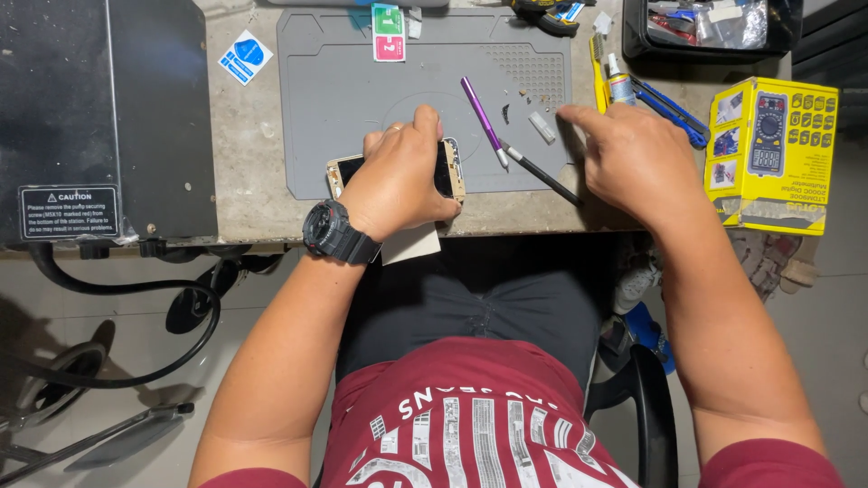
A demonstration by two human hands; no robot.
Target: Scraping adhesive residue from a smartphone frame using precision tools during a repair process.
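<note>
My left hand (pixel 398 176) lies over a gold-framed smartphone (pixel 449 168) at the front of a grey work mat (pixel 334 99) and grips it. A black watch sits on that wrist. My right hand (pixel 628 154) hovers over the mat's right edge with its index finger stretched toward a small grey strip (pixel 542 126) and tiny screws. It holds nothing. A purple-handled tool (pixel 480 113) and a black-handled tool (pixel 542 174) lie on the mat between the two hands. A white card (pixel 411 244) sticks out under the phone at the table edge.
A black machine (pixel 99 108) fills the table's left. A yellow box picturing a meter (pixel 773 149) stands at the right. Blue and yellow tools (pixel 665 104) and a small bottle (pixel 619 83) lie beside the mat. A black tray (pixel 714 27) is at the back right. Cables (pixel 136 316) hang below.
</note>
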